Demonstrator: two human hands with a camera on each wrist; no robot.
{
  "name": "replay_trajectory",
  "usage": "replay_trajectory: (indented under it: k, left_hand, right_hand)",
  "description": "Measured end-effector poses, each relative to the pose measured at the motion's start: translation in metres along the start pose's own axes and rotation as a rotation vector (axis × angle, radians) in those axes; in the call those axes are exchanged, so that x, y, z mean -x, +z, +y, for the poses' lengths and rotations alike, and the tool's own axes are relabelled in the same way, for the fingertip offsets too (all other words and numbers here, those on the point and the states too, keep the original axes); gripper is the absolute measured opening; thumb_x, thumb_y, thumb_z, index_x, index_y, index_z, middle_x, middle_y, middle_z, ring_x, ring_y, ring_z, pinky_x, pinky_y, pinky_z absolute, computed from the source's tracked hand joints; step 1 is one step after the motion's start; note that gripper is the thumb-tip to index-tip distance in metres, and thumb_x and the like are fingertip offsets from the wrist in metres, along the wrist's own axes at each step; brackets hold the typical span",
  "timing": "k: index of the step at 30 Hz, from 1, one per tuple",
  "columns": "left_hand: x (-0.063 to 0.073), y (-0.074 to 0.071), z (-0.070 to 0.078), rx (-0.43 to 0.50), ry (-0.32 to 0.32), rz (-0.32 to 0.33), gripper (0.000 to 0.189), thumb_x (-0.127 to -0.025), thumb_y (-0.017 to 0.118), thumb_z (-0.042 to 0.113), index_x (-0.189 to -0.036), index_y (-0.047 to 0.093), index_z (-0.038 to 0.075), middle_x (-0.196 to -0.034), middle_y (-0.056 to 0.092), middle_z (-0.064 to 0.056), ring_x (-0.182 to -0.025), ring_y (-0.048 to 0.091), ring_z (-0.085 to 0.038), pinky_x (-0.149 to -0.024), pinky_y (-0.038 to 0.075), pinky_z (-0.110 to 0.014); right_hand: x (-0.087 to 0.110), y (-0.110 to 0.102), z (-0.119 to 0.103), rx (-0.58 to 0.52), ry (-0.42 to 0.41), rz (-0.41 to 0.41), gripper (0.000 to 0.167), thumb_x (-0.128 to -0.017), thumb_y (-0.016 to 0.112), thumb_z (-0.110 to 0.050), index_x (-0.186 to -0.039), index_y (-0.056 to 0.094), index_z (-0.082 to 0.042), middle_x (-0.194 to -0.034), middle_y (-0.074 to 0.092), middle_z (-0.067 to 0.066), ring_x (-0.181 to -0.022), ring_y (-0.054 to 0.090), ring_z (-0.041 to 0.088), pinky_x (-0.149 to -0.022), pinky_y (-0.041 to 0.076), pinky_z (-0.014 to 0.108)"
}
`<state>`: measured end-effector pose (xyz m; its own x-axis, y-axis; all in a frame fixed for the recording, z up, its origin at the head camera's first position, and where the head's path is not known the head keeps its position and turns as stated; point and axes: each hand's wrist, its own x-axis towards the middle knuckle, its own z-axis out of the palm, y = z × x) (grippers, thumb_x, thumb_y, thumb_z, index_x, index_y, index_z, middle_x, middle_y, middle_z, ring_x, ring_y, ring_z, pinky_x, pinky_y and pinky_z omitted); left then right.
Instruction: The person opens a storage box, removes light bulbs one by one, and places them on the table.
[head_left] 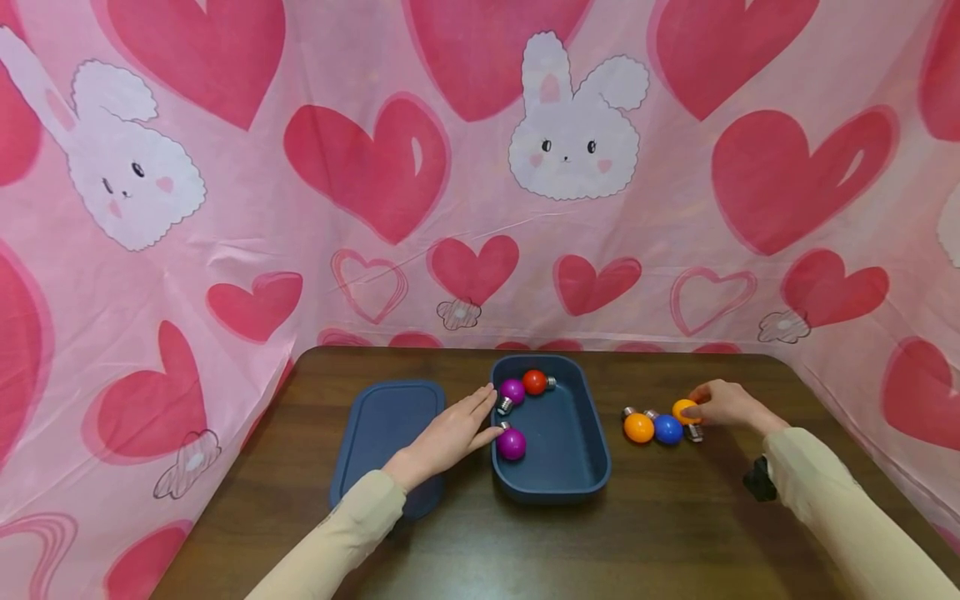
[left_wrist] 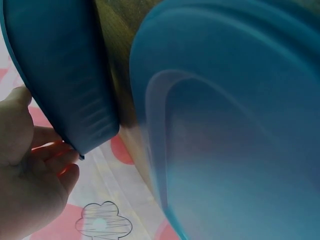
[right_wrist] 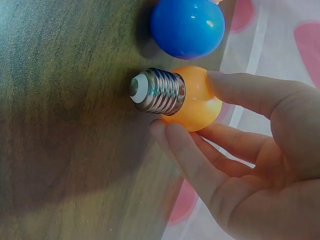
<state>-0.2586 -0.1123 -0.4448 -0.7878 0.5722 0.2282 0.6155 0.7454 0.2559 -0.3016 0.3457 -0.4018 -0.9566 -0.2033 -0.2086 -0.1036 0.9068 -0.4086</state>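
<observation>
My right hand (head_left: pixel 727 403) pinches an orange light bulb (right_wrist: pixel 196 111) between thumb and fingers, its silver screw base pointing away from the palm. Beside it on the table lie a blue bulb (head_left: pixel 668 430) and another orange bulb (head_left: pixel 639 428). My left hand (head_left: pixel 448 435) rests its extended fingers and thumb along the left rim of a dark blue open box (head_left: pixel 557 495). Inside that box are a red bulb (head_left: pixel 534 382) and two purple bulbs, one (head_left: pixel 513 390) near the back and one (head_left: pixel 512 444) by the left wall.
A flat dark blue lid (head_left: pixel 390 425) lies on the wooden table (head_left: pixel 540 550) left of the box, partly under my left forearm. Behind the table hangs a pink cloth (head_left: pixel 480 200) with hearts and rabbits. The bulbs outside the box sit to its right.
</observation>
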Motion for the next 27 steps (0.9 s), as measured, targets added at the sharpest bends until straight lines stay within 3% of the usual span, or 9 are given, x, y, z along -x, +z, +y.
replay_trajectory:
  k: [27]
  left_hand:
    - [0.0004,-0.0001,-0.0004,0.013,0.006,-0.004,0.066,-0.1,0.056,0.041,-0.15,0.04,0.001,-0.157,0.041,-0.016,-0.141,0.046,-0.034,-0.112,0.044,-0.047]
  right_hand:
    - [-0.0062,0.007,-0.0006,-0.037,0.008,0.007,0.047,-0.089,0.07,-0.022,-0.111,0.059,0.019,-0.103,0.065,0.031,-0.078,0.064,0.02,-0.073,0.061,0.034]
